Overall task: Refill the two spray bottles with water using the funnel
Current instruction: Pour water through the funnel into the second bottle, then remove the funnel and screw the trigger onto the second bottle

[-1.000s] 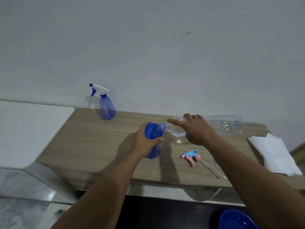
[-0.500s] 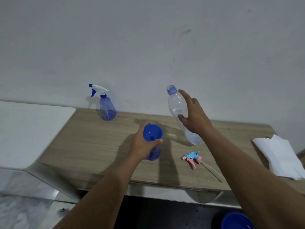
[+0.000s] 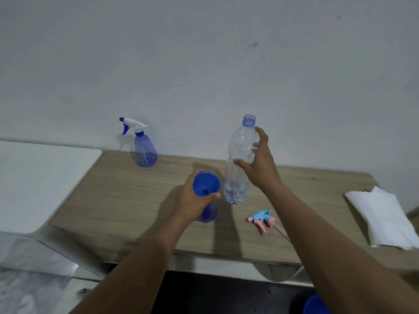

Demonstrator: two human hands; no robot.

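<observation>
The blue funnel [image 3: 206,185] is sitting in the neck of the open spray bottle [image 3: 209,213], near the front middle of the counter [image 3: 127,200]. My left hand [image 3: 192,200] is gripping the two where they join, thumb curled across the funnel's front rim, so that neither tips while water is going in. How full this bottle is, I cannot tell; the hand is covering most of it.

Just beside the funnel, my right hand [image 3: 260,164] is holding the clear water bottle [image 3: 240,159] upright and uncapped. The hold is loose, with the thumb in front, the fingers showing through the plastic behind and the forefinger reaching up beside the neck. Only a little water is lying in its base, and it looks to be standing on or just above the counter. I judge the pour into this bottle is finishing or pausing.

The pink-and-blue trigger head [image 3: 261,219] is lying on its side to the right, near the front edge. It is unscrewed and parked within reach for refitting.

The second spray bottle [image 3: 145,146] is standing capped at the back against the wall [image 3: 204,64], well apart from the work, with a little liquid in it. Whether it is already refilled, I cannot tell.

White paper towels [image 3: 385,218] are waiting at the far right, presumably for spills. A blue basin [image 3: 315,304] is showing below the counter's edge.
</observation>
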